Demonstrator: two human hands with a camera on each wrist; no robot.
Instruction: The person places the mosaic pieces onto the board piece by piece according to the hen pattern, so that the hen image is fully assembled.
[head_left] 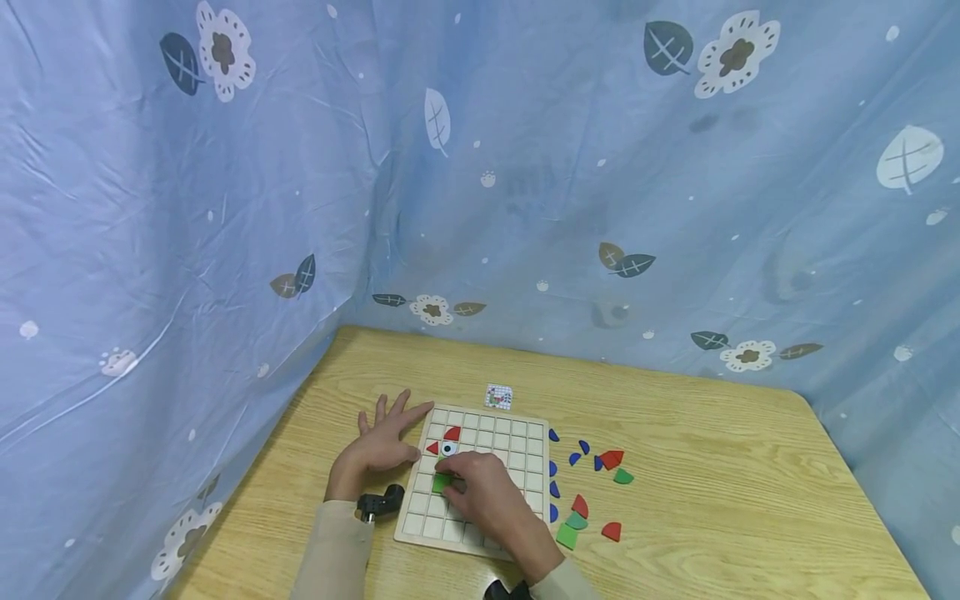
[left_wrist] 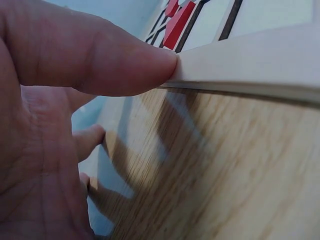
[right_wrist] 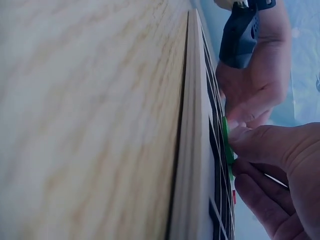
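A wooden grid board (head_left: 548, 458) lies on the table. My left hand (head_left: 381, 447) rests at its left edge with fingers spread, and in the left wrist view the thumb (left_wrist: 135, 67) presses against the board's side. Over the grid, my right hand (head_left: 491, 492) pinches a green square tile (head_left: 441, 483) between thumb and fingertips, low at the cells; the right wrist view shows the tile (right_wrist: 227, 137) edge-on, partly covered by the fingers. Just beyond sit a white tile with a black-and-blue dot (head_left: 448, 448), a red quarter-circle (head_left: 452, 433) and a red triangle (head_left: 432, 448).
Right of the board lie several blue half-circles (head_left: 553, 489), red pieces (head_left: 612, 531), green pieces (head_left: 623, 476) and a light green square (head_left: 567, 536). A small printed pattern card (head_left: 498, 397) lies behind the board. Blue patterned curtain (head_left: 525, 208) borders the table (head_left: 712, 467).
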